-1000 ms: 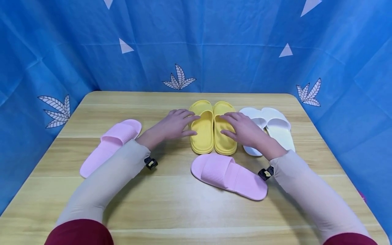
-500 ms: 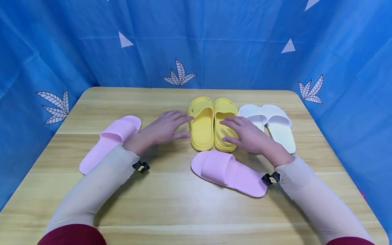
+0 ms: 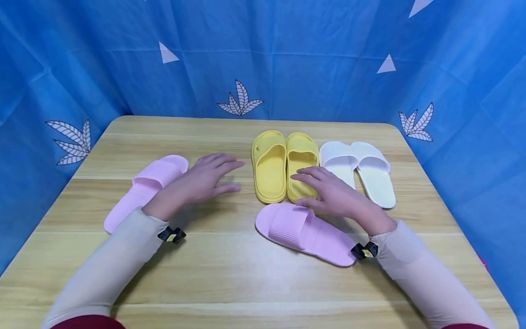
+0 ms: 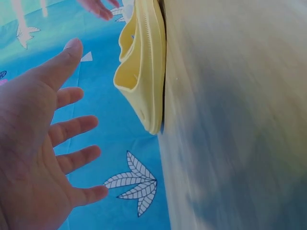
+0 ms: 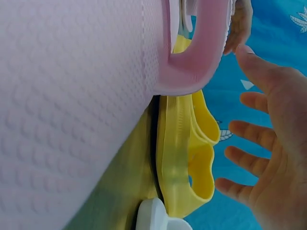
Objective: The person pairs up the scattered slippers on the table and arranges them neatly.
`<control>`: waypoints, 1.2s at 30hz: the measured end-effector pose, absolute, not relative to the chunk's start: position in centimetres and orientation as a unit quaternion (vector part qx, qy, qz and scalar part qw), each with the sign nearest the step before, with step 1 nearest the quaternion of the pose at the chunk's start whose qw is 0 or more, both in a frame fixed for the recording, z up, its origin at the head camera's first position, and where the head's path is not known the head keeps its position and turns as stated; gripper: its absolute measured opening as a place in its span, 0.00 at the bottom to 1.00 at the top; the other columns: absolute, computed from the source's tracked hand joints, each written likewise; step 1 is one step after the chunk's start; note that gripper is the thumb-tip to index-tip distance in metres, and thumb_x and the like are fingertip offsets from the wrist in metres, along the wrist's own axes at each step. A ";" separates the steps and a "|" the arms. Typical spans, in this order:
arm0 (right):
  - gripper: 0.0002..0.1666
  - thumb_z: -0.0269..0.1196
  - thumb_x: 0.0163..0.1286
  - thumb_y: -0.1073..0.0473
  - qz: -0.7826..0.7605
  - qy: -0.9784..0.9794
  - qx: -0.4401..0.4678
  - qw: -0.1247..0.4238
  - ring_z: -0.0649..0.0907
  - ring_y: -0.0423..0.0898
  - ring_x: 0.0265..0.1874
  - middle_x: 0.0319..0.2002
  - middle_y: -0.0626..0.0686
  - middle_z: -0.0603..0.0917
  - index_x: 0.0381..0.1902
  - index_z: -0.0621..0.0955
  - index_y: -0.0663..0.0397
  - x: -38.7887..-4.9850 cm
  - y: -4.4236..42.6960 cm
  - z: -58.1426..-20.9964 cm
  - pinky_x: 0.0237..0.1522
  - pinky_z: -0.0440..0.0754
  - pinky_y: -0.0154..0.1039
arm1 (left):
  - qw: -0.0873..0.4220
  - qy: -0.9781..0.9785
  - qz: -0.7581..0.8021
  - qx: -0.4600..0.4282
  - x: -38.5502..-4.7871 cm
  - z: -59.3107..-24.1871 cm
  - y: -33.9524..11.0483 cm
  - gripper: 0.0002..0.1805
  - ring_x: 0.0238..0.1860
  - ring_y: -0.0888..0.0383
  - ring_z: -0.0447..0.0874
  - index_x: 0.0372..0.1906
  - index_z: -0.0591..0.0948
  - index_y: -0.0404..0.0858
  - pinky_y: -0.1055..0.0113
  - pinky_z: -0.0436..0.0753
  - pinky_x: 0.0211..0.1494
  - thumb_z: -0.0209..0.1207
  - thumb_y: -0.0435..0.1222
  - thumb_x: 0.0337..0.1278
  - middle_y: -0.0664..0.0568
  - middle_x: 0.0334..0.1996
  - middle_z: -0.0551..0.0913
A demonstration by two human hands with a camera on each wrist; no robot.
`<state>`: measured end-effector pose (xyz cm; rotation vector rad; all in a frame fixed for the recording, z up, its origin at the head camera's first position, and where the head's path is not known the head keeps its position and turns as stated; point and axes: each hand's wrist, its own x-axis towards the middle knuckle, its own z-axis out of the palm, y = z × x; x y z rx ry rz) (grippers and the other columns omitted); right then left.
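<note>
The left hand is held above the table, its fingers spread apart and the thumb set away from them; nothing is gripped. It is placed between the left pink slipper and the yellow slippers, and in the left wrist view it is seen apart from the yellow pair. The right hand is likewise spread and holding nothing. Its fingers are seen over the right-hand yellow slipper from the head view, with the thumb over the edge of the front pink slipper; in the right wrist view it is shown raised above them. The yellow slippers are set side by side, toes toward the curtain. The front pink slipper is laid slantwise before them. The white slippers are partly covered by the right hand.
</note>
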<state>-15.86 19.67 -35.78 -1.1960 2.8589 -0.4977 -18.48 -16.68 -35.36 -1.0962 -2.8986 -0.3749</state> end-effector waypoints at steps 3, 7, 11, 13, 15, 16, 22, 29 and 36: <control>0.40 0.59 0.68 0.34 -0.164 0.911 -0.379 0.008 0.66 0.54 0.68 0.68 0.55 0.69 0.71 0.69 0.48 -15.5 19.6 -35.9 0.69 0.62 0.53 | 0.009 -0.930 -0.118 -0.348 -18.1 -35.6 -17.4 0.38 0.71 0.44 0.57 0.73 0.66 0.50 0.42 0.54 0.72 0.56 0.60 0.62 0.48 0.69 0.67; 0.43 0.59 0.65 0.31 -0.171 0.906 -0.387 0.018 0.65 0.53 0.68 0.68 0.53 0.69 0.71 0.68 0.45 -15.0 19.4 -36.3 0.69 0.62 0.52 | 0.013 -0.932 -0.117 -0.343 -17.6 -35.8 -18.3 0.37 0.71 0.44 0.58 0.72 0.67 0.50 0.42 0.56 0.72 0.56 0.61 0.62 0.48 0.69 0.67; 0.44 0.60 0.63 0.30 -0.175 0.895 -0.409 0.020 0.66 0.51 0.68 0.67 0.52 0.69 0.71 0.68 0.43 -14.7 19.2 -36.6 0.68 0.63 0.52 | 0.019 -0.933 -0.112 -0.341 -17.1 -35.8 -19.3 0.37 0.71 0.45 0.59 0.72 0.68 0.50 0.43 0.58 0.71 0.56 0.61 0.62 0.48 0.68 0.68; 0.44 0.60 0.63 0.29 -0.178 0.892 -0.414 0.023 0.66 0.50 0.68 0.67 0.50 0.69 0.71 0.68 0.42 -14.6 19.1 -36.6 0.68 0.64 0.51 | 0.021 -0.935 -0.110 -0.338 -16.9 -35.8 -19.7 0.37 0.70 0.45 0.60 0.72 0.68 0.50 0.43 0.59 0.71 0.58 0.60 0.61 0.48 0.68 0.68; 0.44 0.60 0.63 0.29 -0.178 0.890 -0.418 0.028 0.66 0.48 0.67 0.67 0.48 0.70 0.71 0.69 0.42 -14.5 19.0 -36.5 0.67 0.65 0.50 | 0.020 -0.935 -0.108 -0.338 -16.6 -35.9 -20.2 0.37 0.69 0.44 0.61 0.71 0.69 0.49 0.43 0.59 0.70 0.58 0.60 0.61 0.47 0.67 0.69; 0.44 0.60 0.63 0.29 -0.177 0.888 -0.422 0.030 0.67 0.48 0.67 0.67 0.47 0.70 0.71 0.69 0.42 -14.4 19.0 -36.5 0.67 0.65 0.49 | 0.021 -0.935 -0.105 -0.339 -16.5 -35.9 -20.5 0.37 0.69 0.44 0.62 0.71 0.69 0.48 0.43 0.60 0.70 0.57 0.60 0.61 0.47 0.67 0.70; 0.42 0.61 0.63 0.30 -0.163 0.865 -0.474 0.017 0.69 0.46 0.65 0.64 0.46 0.73 0.68 0.72 0.46 -13.8 18.7 -36.4 0.66 0.66 0.47 | 0.026 -0.937 -0.100 -0.334 -16.0 -36.3 -22.0 0.38 0.68 0.44 0.63 0.70 0.70 0.47 0.42 0.60 0.69 0.56 0.62 0.61 0.46 0.66 0.71; 0.44 0.61 0.61 0.28 -0.142 0.858 -0.492 0.030 0.70 0.47 0.64 0.64 0.49 0.73 0.69 0.71 0.44 -12.9 18.3 -36.6 0.65 0.68 0.49 | 0.024 -0.940 -0.111 -0.321 -15.9 -36.3 -23.3 0.37 0.68 0.42 0.63 0.70 0.70 0.46 0.40 0.60 0.68 0.56 0.61 0.61 0.44 0.66 0.71; 0.42 0.60 0.62 0.28 -0.125 0.857 -0.499 0.041 0.70 0.50 0.65 0.65 0.51 0.72 0.68 0.72 0.42 -12.2 18.1 -36.6 0.64 0.69 0.52 | 0.043 -0.947 -0.110 -0.298 -15.9 -36.4 -25.2 0.35 0.68 0.43 0.63 0.69 0.71 0.46 0.45 0.58 0.70 0.60 0.58 0.61 0.45 0.65 0.72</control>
